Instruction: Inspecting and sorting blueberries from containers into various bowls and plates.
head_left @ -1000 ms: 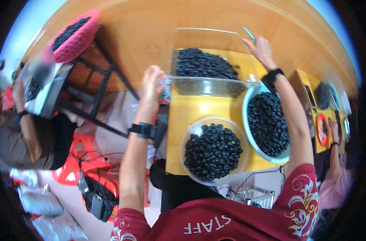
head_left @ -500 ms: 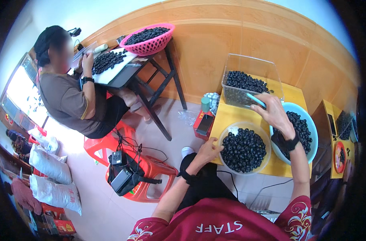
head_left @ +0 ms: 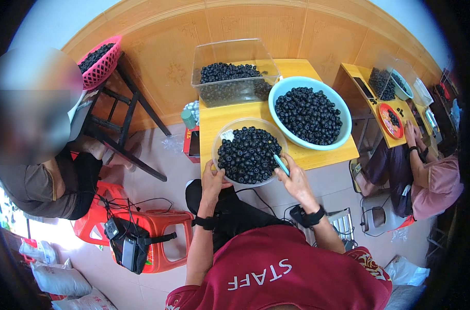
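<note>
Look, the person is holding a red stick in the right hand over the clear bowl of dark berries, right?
Not quite. The head view shows the stick is light blue-green, not red. The rest is right: the right hand holds it at the edge of the clear bowl of dark berries, while the left hand touches the bowl's near rim.

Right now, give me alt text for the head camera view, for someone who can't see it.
Seen from above, a seated person's left hand touches the near rim of a clear bowl of dark round berries on a yellow table, while the right hand holds a slim teal tool over it. Behind stand a light blue bowl and a clear tub, also holding berries.
</note>
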Tool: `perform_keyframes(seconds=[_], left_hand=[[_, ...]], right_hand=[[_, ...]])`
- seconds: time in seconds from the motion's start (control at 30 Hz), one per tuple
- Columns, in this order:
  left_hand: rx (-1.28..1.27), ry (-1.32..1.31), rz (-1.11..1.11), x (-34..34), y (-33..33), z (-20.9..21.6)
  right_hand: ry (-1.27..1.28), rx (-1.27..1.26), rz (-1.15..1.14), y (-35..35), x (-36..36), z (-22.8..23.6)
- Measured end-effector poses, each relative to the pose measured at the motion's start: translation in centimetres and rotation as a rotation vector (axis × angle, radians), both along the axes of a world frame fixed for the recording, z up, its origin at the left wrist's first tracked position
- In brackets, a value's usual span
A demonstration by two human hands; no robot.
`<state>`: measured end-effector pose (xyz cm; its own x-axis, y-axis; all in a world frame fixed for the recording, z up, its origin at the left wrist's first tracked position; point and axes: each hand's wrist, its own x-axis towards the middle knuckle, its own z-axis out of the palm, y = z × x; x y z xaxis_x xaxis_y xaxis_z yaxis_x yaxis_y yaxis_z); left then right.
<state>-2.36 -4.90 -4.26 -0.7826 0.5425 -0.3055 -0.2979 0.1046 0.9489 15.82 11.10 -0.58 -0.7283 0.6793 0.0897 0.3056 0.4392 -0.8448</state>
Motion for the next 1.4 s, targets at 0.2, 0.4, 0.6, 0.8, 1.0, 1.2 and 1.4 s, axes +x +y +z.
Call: perform_keyframes(seconds=[0.2,0.4,0.6,0.8,1.0,1.2,1.4], left_hand=[[-0.008,0.002,-0.003,0.6,0.0,0.1],[0.036,-0.035,0.024,-0.3,0.0,1.0],[0.065,0.024,-0.034,-3.4,1.2,7.3],[0.017,0.004,0.032,-2.5,0.2,3.4],[0.006,0.209,0.026,-1.8,1.6,4.8],[0.031,0.034,-0.04,-3.6,0.7,3.8],[-0.038,0.089,-0.01,-3.6,-1.0,0.0]], right_hand=[[0.269,-0.256,-0.196,-1.0,0.1,-2.9],[0.32,-0.639,-0.183,-0.2,-0.6,-3.0],[0.304,-0.94,-0.144,0.5,-2.6,0.7],[0.371,-0.599,-0.193,-1.1,-3.2,-2.1],[0.361,-0.841,-0.265,-0.5,-2.6,-1.0],[0.354,-0.772,-0.27,-1.3,-3.4,-0.7],[0.277,-0.509,-0.245,-2.7,-3.0,-2.0]])
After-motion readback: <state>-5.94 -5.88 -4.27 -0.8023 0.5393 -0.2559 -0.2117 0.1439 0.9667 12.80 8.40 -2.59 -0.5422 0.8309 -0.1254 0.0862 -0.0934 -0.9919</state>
